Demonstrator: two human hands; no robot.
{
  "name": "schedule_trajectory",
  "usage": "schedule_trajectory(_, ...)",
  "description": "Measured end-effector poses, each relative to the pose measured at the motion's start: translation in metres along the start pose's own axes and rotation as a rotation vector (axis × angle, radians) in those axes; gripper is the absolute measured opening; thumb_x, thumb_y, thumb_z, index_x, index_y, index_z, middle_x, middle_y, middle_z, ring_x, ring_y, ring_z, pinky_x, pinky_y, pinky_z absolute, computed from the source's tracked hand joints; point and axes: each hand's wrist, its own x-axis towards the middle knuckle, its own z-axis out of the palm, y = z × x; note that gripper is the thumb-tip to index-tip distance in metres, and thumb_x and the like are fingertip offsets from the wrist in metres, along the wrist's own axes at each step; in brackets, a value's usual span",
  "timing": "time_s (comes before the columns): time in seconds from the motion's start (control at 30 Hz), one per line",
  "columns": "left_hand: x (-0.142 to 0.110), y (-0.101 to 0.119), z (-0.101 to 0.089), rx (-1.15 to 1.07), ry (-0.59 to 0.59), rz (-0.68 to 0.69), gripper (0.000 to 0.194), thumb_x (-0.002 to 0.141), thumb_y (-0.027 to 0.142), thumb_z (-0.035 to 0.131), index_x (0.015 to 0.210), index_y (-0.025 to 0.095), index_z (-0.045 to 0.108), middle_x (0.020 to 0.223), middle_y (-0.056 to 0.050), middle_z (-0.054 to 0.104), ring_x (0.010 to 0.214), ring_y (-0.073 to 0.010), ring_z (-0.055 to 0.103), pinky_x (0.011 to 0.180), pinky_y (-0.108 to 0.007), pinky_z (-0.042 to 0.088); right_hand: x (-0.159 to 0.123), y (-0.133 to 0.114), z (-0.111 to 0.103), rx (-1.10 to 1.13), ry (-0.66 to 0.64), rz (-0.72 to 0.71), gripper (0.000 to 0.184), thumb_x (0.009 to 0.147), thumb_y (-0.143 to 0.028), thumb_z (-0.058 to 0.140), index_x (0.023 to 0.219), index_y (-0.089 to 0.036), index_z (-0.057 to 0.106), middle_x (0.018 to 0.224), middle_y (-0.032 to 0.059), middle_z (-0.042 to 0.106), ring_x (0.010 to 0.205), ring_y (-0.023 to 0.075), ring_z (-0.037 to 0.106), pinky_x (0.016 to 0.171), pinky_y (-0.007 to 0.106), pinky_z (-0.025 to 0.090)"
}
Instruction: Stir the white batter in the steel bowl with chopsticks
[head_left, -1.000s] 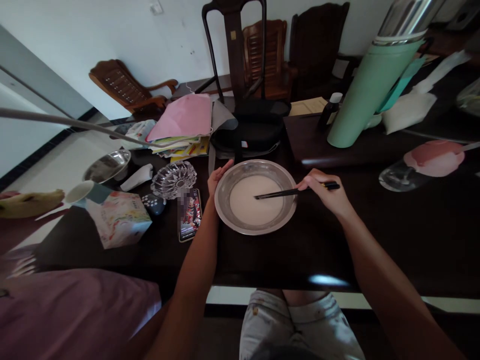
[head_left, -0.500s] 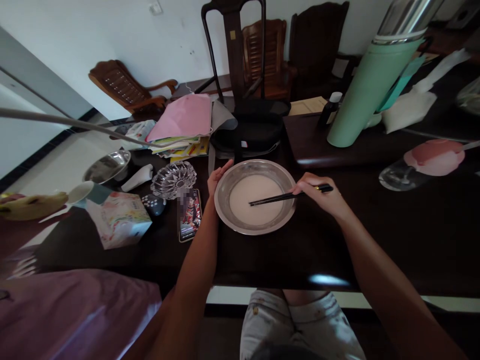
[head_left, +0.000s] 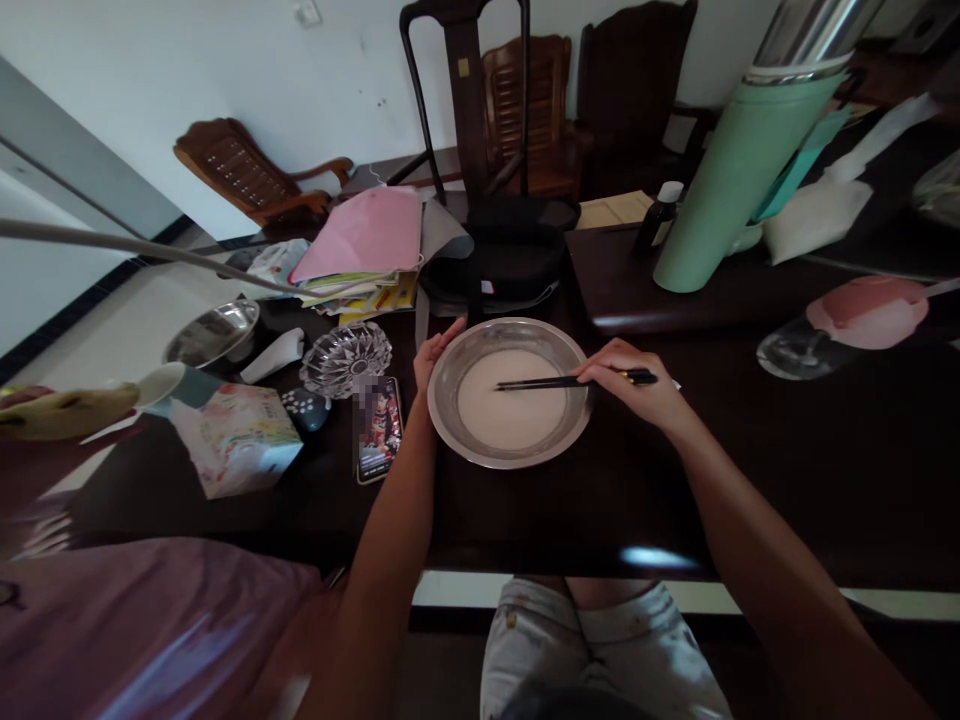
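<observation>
A round metal bowl [head_left: 444,432] stands on the dark table, holding a milky white liquid [head_left: 517,415]. Against the bowl's left side rests my left hand [head_left: 427,358], steadying it with the fingers stretched along the outer wall. My right hand [head_left: 628,385] is closed around a pair of black chopsticks [head_left: 551,381] at the bowl's right rim. Their tips reach into the liquid near its middle and lie close together. A phone [head_left: 381,432] with a lit screen lies left of my left forearm.
Left of the phone are a glass dish [head_left: 346,358], a flowered tissue box [head_left: 240,440] and another metal bowl [head_left: 214,338]. Pink folders [head_left: 364,235] and a black case [head_left: 495,265] lie behind. A green thermos [head_left: 739,185] and pink-topped bottle [head_left: 862,312] are rightward. A person in a purplish shirt [head_left: 150,620] sits left.
My right hand has shifted slightly left and up, and the chopsticks have swung to a flatter angle, their tips farther back in the liquid. My left hand stays at the bowl.
</observation>
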Motion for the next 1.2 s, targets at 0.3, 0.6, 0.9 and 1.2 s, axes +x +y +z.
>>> schedule_trajectory(0.3, 0.0008, -0.0003, -0.0024, 0.022, 0.008, 0.002, 0.057, 0.094, 0.032, 0.042, 0.146, 0.010, 0.053, 0.096, -0.010, 0.078, 0.098, -0.0265, 0.073, 0.097, -0.040, 0.052, -0.0001, -0.0017, 0.0002, 0.032, -0.052, 0.035, 0.025, 0.092, -0.043, 0.064, 0.077, -0.028, 0.078, 0.081, 0.0023, 0.077, 0.082, 0.0208, 0.067, 0.078, 0.037, 0.051)
schedule_trajectory(0.6, 0.0012, -0.0006, -0.0020, 0.016, 0.004, -0.012, 0.058, 0.094, 0.033, 0.040, 0.147, 0.010, 0.051, 0.090, -0.008, 0.078, 0.087, -0.0239, 0.073, 0.094, -0.038, 0.052, -0.0018, -0.0044, -0.0014, 0.098, 0.009, 0.075, 0.035, 0.094, -0.047, 0.060, 0.069, -0.028, 0.076, 0.073, 0.0026, 0.074, 0.074, 0.0199, 0.066, 0.075, 0.038, 0.051)
schedule_trajectory(0.9, 0.0018, -0.0015, -0.0024, 0.031, -0.004, -0.007, 0.061, 0.093, 0.033, 0.041, 0.148, 0.010, 0.049, 0.104, -0.011, 0.078, 0.103, -0.0282, 0.072, 0.101, -0.043, 0.049, -0.0013, -0.0045, -0.0032, 0.089, 0.089, 0.079, 0.038, 0.094, -0.048, 0.059, 0.067, -0.027, 0.076, 0.072, 0.0031, 0.073, 0.073, 0.0201, 0.066, 0.075, 0.039, 0.051)
schedule_trajectory(1.2, 0.0003, -0.0001, 0.0001, 0.026, 0.009, -0.012, 0.059, 0.094, 0.032, 0.040, 0.147, 0.009, 0.051, 0.095, -0.009, 0.078, 0.096, -0.0263, 0.074, 0.100, -0.041, 0.050, -0.0001, -0.0049, -0.0010, 0.024, 0.082, 0.041, 0.033, 0.093, -0.047, 0.061, 0.071, -0.028, 0.077, 0.075, 0.0031, 0.076, 0.078, 0.0216, 0.066, 0.078, 0.040, 0.050)
